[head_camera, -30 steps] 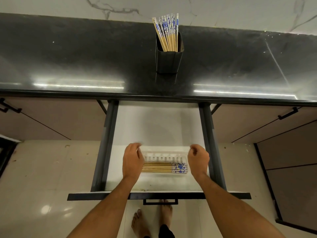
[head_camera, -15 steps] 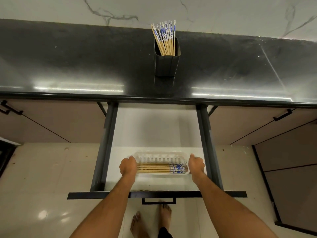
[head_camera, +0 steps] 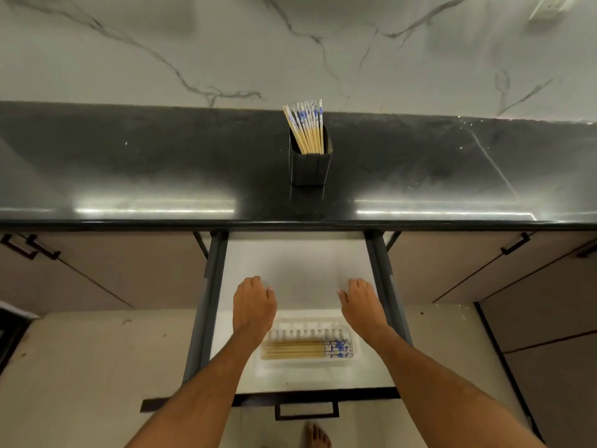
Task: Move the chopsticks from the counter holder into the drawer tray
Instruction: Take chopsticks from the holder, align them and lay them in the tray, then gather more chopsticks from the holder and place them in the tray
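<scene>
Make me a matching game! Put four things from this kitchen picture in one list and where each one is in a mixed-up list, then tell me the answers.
Things:
1. black holder
2. clear tray
3. drawer handle
4. left hand

Places:
A. lying on the drawer floor, chopsticks flat inside
B. above the drawer, empty, past the tray
C. standing on the dark counter, chopsticks upright inside
D. on the drawer's front edge, nearest the person

Pairs: 1-C, 2-A, 3-D, 4-B

No text, label, brand, number or sign can be read anywhere in this view. The chopsticks [head_camera: 305,126] in the holder and those in the drawer tray [head_camera: 339,346] carry only a blue-and-white pattern at their ends, not lettering.
</scene>
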